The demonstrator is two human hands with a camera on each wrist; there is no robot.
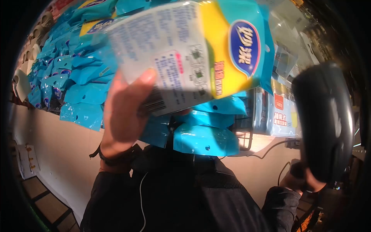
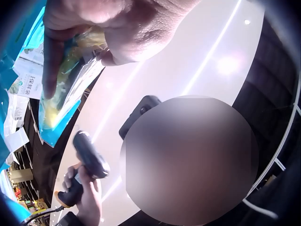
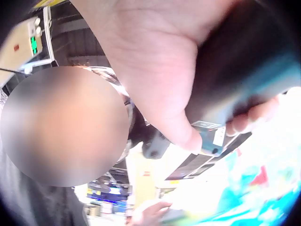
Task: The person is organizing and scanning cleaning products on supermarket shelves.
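My left hand (image 1: 125, 108) grips a blue, yellow and white plastic packet (image 1: 174, 50) by its lower left side, thumb across its printed back. A barcode shows beside the thumb, and the packet is tilted. In the left wrist view, the fingers of the left hand (image 2: 131, 28) reach over the packet (image 2: 51, 122). Off to the right, my right hand (image 1: 309, 181) holds a black handheld barcode scanner (image 1: 324, 120) by its handle. The right wrist view shows the right hand (image 3: 155, 61) wrapped round the dark scanner (image 3: 249, 52).
A pile of similar blue packets (image 1: 73, 77) covers the left of the white counter (image 1: 73, 135). More blue packets (image 1: 206, 141) lie below the held one. Printed boxes (image 1: 284, 120) stand at the right, near a black cable (image 1: 266, 152).
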